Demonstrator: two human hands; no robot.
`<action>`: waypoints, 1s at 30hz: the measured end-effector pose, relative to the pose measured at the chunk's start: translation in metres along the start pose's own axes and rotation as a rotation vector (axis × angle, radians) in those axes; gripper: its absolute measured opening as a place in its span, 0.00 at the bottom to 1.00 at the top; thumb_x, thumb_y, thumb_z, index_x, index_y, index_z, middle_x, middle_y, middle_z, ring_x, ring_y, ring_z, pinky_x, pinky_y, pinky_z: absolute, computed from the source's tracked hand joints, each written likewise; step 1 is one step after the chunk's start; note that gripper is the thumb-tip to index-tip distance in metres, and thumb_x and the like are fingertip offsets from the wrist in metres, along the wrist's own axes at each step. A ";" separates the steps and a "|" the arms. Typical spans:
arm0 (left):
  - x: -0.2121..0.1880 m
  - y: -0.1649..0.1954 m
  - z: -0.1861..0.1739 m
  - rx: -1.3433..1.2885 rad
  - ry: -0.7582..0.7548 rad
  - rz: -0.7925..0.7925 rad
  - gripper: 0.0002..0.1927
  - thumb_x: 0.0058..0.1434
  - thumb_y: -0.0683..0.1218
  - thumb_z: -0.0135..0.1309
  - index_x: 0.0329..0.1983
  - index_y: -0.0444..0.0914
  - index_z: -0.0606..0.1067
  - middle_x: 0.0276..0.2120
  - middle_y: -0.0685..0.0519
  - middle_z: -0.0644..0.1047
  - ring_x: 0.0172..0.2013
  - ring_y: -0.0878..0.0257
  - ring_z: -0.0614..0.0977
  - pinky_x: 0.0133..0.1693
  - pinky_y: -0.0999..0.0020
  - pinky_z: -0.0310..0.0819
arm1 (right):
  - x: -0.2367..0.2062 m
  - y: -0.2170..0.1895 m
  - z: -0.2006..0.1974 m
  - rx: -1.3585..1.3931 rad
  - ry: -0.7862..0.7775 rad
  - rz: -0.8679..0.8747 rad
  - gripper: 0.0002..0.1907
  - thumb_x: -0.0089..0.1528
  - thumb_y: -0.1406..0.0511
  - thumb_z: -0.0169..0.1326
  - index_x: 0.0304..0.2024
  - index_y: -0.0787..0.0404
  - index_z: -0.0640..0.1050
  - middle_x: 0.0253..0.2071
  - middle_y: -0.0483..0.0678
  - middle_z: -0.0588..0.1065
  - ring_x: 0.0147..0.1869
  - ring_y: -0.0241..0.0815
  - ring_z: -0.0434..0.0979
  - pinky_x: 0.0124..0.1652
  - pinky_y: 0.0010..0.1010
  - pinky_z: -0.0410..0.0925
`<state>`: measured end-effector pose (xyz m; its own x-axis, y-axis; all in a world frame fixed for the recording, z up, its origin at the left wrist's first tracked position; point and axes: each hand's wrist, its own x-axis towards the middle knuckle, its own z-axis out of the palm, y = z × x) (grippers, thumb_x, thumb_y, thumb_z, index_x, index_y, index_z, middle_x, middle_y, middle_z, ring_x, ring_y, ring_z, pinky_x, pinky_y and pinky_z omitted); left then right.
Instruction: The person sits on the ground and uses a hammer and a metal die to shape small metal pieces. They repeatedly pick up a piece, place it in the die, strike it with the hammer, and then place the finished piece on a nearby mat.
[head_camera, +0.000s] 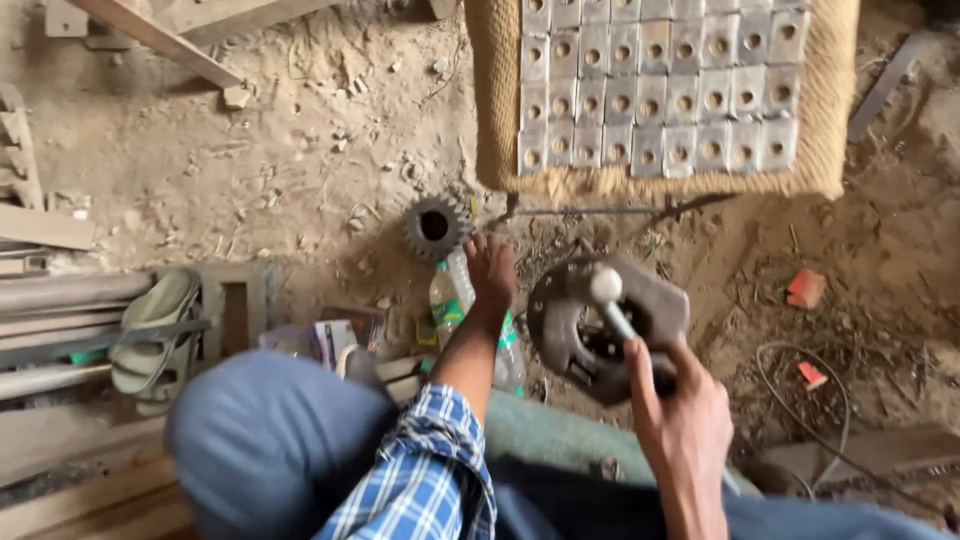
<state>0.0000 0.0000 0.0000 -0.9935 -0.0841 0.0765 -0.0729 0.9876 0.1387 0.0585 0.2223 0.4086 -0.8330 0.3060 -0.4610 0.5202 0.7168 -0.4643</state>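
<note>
Covering the whole view is a dirt floor (300, 150), littered with scraps; at its far edge lies a woven fibre mat (835, 110) carrying rows of square metal plates (650, 90), each with a centre hole, packed edge to edge; at the near edge sit the person's knees in blue trousers (270, 440); along the left edge lie wooden planks (60, 300) with a pale green sandal (150, 335) resting on them; near the middle of the floor, just in front of the knees, stands a round grey metal casting (590, 325) with an open centre; the right hand (680, 420) is wrapped closed around the handle of a hammer (612, 300), whose head sits over the casting; a clear plastic bottle (447, 300) with a green label lies beside the casting on its left; the left hand (492, 270) reaches forward over the bottle, fingers bent downward, whether they pinch anything cannot be told; just beyond it lies a dark toothed gear (435, 227); a small orange block (806, 288) lies toward the right edge.
</note>
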 end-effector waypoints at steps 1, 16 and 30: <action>0.006 0.003 -0.009 0.038 -0.115 -0.012 0.10 0.61 0.43 0.54 0.45 0.42 0.80 0.51 0.44 0.77 0.58 0.44 0.71 0.62 0.45 0.57 | 0.004 0.002 0.005 -0.007 -0.018 0.045 0.24 0.63 0.45 0.51 0.43 0.54 0.83 0.27 0.53 0.83 0.33 0.52 0.85 0.38 0.41 0.73; 0.016 0.005 0.002 0.705 -0.568 0.040 0.08 0.61 0.45 0.56 0.26 0.45 0.73 0.37 0.54 0.72 0.49 0.57 0.70 0.58 0.58 0.57 | 0.018 0.034 0.039 -0.119 -0.113 0.120 0.20 0.61 0.43 0.53 0.41 0.44 0.85 0.36 0.52 0.85 0.39 0.48 0.88 0.45 0.38 0.76; 0.025 0.002 0.015 0.598 -0.579 0.096 0.12 0.67 0.46 0.56 0.25 0.45 0.75 0.34 0.52 0.77 0.50 0.57 0.74 0.60 0.58 0.57 | 0.025 0.037 0.046 -0.115 -0.103 0.124 0.21 0.60 0.44 0.53 0.42 0.46 0.85 0.37 0.54 0.85 0.41 0.48 0.89 0.46 0.37 0.77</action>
<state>-0.0267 0.0013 -0.0125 -0.8736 -0.0759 -0.4807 0.1426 0.9045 -0.4020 0.0659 0.2274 0.3453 -0.7372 0.3350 -0.5868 0.5878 0.7462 -0.3124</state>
